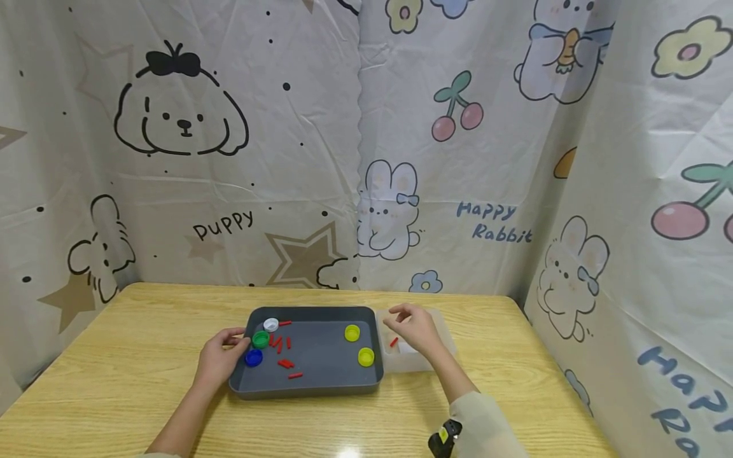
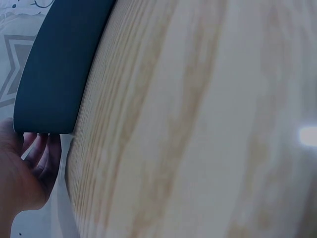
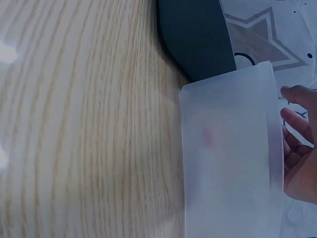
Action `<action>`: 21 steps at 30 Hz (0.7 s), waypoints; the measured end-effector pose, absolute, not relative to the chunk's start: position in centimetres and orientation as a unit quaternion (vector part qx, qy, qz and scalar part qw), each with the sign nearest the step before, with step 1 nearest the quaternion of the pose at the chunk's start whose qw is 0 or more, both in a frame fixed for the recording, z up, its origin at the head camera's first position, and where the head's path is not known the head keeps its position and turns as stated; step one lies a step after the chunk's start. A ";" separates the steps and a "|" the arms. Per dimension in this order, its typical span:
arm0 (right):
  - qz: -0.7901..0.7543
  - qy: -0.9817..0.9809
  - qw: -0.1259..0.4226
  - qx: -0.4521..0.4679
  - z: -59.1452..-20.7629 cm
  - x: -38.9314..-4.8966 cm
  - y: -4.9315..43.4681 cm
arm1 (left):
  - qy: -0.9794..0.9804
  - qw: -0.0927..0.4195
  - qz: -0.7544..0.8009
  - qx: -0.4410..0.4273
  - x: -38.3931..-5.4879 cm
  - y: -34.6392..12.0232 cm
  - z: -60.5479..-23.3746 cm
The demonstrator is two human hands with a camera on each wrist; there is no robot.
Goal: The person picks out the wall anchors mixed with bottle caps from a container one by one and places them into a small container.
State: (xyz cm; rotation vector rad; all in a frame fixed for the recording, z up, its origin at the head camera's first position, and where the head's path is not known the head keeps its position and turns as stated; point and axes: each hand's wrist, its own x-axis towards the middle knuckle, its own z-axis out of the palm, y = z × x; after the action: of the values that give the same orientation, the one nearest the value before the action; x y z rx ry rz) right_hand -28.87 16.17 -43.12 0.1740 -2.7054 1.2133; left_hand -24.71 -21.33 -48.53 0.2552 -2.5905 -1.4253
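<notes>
At the left end of a dark grey tray (image 1: pixel 321 391), my left hand (image 1: pixel 220 357) grips the rim, its fingers against the outer wall. In the left wrist view the hand (image 2: pixel 29 168) touches the tray's end wall (image 2: pixel 54 74). My right hand (image 1: pixel 417 327) hovers over a translucent box (image 1: pixel 446 331) with thumb and index finger apart and nothing visible between them. A short red stick (image 1: pixel 394 341) lies in that box beside a white piece (image 1: pixel 406 348). From the right wrist view, the right hand (image 3: pixel 300 144) is just past the box's upper edge.
Inside the tray are a white cap (image 1: pixel 271 325), a green cap (image 1: pixel 260 339), a blue cap (image 1: pixel 254 357) and two yellow caps (image 1: pixel 352 333). Several red sticks (image 1: pixel 279 344) lie scattered near its left side. A printed curtain (image 1: pixel 321 191) hangs behind the wooden table (image 1: pixel 143 356).
</notes>
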 end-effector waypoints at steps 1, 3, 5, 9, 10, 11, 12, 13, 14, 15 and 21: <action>0.409 -0.906 0.086 0.061 -43.0 -28.8 16.1 | -0.870 0.086 -0.478 0.086 -24.7 -21.3 -48.5; 0.414 -0.904 0.085 0.066 -42.8 -28.6 15.8 | -0.870 0.087 -0.478 0.086 -24.7 -21.3 -48.5; 0.418 -0.902 0.081 0.070 -42.5 -28.4 15.5 | -0.870 0.088 -0.478 0.086 -24.7 -21.3 -48.4; 0.424 -0.899 0.076 0.081 -42.1 -28.1 14.7 | -0.868 0.090 -0.481 0.087 -24.6 -21.3 -48.4; 0.424 -0.898 0.076 0.085 -42.0 -28.0 14.6 | -0.867 0.091 -0.482 0.087 -24.6 -21.3 -48.4; 0.425 -0.898 0.075 0.090 -42.0 -27.9 14.4 | -0.866 0.091 -0.484 0.087 -24.6 -21.3 -48.4; 0.426 -0.897 0.074 0.094 -41.9 -27.8 14.2 | -0.866 0.092 -0.484 0.088 -24.6 -21.3 -48.4; 0.426 -0.896 0.072 0.098 -41.8 -27.7 14.0 | -0.866 0.092 -0.484 0.088 -24.6 -21.3 -48.4; 0.427 -0.896 0.070 0.103 -41.8 -27.6 13.9 | -0.866 0.093 -0.484 0.088 -24.6 -21.3 -48.4; 0.430 -0.894 0.066 0.107 -41.7 -27.5 13.7 | -0.866 0.094 -0.484 0.088 -24.6 -21.3 -48.5; 0.426 -0.892 0.059 0.135 -41.6 -27.2 12.6 | -0.867 0.098 -0.482 0.085 -24.6 -21.3 -48.5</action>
State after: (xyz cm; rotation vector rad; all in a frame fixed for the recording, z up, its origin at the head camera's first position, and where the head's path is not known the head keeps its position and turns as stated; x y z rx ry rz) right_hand -27.15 12.56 -41.56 0.4078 -2.7028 1.2913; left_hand -24.61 -21.31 -48.50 0.2528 -2.5652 -1.4251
